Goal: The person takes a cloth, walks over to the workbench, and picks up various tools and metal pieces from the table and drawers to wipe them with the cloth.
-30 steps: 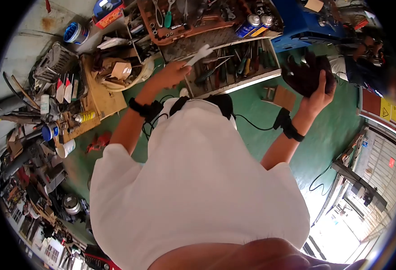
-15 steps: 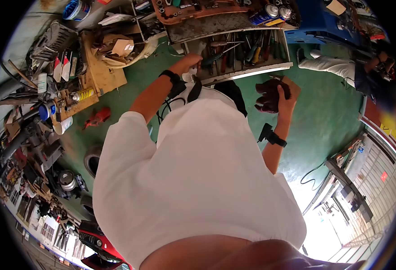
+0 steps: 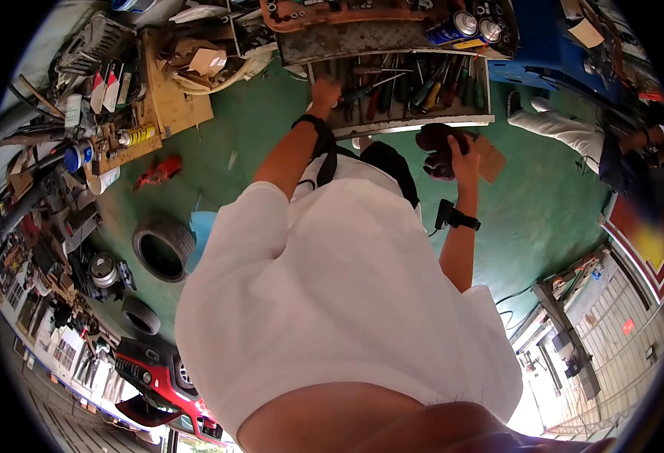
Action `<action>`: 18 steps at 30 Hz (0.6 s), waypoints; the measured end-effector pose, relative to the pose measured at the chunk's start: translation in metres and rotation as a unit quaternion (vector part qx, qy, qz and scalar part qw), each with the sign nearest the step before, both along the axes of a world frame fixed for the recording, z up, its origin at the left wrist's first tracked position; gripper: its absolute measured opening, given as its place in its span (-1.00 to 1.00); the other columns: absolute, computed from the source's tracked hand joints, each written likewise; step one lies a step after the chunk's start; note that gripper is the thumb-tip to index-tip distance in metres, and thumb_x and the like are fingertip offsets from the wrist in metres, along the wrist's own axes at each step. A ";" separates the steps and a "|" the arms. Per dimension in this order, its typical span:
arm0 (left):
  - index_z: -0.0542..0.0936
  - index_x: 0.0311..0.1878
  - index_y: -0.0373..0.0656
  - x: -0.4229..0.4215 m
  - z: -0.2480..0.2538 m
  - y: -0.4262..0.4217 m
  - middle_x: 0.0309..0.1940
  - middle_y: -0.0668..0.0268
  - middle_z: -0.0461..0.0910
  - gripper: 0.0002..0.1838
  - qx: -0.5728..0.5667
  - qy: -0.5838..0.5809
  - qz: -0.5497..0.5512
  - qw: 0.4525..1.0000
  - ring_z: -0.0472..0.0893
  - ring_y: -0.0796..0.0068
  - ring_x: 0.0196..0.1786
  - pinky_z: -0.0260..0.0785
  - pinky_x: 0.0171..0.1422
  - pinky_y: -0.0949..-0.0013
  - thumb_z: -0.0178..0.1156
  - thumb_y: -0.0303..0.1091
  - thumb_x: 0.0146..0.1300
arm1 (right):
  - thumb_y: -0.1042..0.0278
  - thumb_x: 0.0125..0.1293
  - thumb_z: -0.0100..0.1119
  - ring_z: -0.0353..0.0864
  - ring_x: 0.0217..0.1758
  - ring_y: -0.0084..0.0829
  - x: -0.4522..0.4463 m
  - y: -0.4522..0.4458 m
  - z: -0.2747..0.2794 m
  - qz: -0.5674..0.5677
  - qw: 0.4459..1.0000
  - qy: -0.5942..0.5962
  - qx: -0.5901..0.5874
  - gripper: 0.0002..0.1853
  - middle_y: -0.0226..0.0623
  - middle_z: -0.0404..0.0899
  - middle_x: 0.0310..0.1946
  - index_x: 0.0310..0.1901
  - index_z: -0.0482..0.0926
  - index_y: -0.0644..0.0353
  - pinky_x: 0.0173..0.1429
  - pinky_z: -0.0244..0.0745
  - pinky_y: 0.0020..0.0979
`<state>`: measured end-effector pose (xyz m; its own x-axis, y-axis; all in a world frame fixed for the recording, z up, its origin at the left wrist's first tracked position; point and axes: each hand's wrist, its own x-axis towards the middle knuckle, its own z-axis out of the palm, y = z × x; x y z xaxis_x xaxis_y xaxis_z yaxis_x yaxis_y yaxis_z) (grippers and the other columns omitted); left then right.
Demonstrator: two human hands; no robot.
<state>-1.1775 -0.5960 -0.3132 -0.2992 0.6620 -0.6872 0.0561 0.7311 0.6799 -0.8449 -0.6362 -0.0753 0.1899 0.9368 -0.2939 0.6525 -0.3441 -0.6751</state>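
Observation:
My left hand [image 3: 325,95] is at the left end of an open tool drawer [image 3: 422,124], close by the handle of a long screwdriver [image 3: 357,93]. Its fingers are turned from view, so whether they grip anything does not show. To the right of the drawer, my right hand [image 3: 464,160] is closed on dark maroon gloves [image 3: 438,143], which hang bunched up. A brown piece of cardboard [image 3: 490,160] shows just behind that hand; I cannot tell if it is held too. Screwdrivers and other handled tools [image 3: 431,96] lie in the drawer.
Spray cans [image 3: 464,24] and an orange socket case [image 3: 332,16] sit above the drawer. At left are a cluttered wooden board [image 3: 173,106], a red tool [image 3: 158,172] on the green floor and a tyre [image 3: 163,249]. Another person's leg [image 3: 562,130] is at right.
My right hand has moved left with the gloves, nearer the drawer. My left hand has shifted slightly up at the drawer's left end; a whitish thing beneath it no longer shows.

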 end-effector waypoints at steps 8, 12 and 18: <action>0.51 -0.04 -0.49 -0.007 0.003 0.018 -0.48 -0.03 0.63 -0.67 0.071 0.177 -0.089 0.978 0.67 0.04 -0.46 0.56 -0.29 0.06 0.20 -0.36 0.29 | 0.05 0.30 0.33 0.69 -0.10 -0.29 0.004 0.012 -0.010 0.053 0.998 0.007 -0.034 -0.51 -0.06 0.71 -0.16 0.03 0.62 0.36 0.05 0.53 -0.32; 0.54 -0.09 -0.43 -0.009 -0.007 0.019 -0.45 -0.08 0.60 -0.71 0.143 0.247 -0.109 0.952 0.60 -0.16 -0.31 0.51 -0.01 -0.10 0.26 -0.43 0.17 | 0.07 0.32 0.32 0.70 -0.11 -0.31 0.008 0.012 -0.015 0.067 0.997 0.033 -0.030 -0.53 -0.09 0.72 -0.15 0.04 0.62 0.34 0.04 0.54 -0.34; 0.54 0.07 -0.46 -0.007 -0.020 0.005 -0.25 -0.14 0.63 -0.57 0.187 0.371 -0.175 0.893 0.61 -0.17 -0.18 0.51 0.08 -0.07 0.26 -0.47 0.12 | 0.10 0.31 0.33 0.71 -0.11 -0.32 0.001 0.016 -0.009 0.086 0.995 0.052 -0.029 -0.56 -0.10 0.73 -0.15 0.03 0.62 0.31 0.04 0.55 -0.35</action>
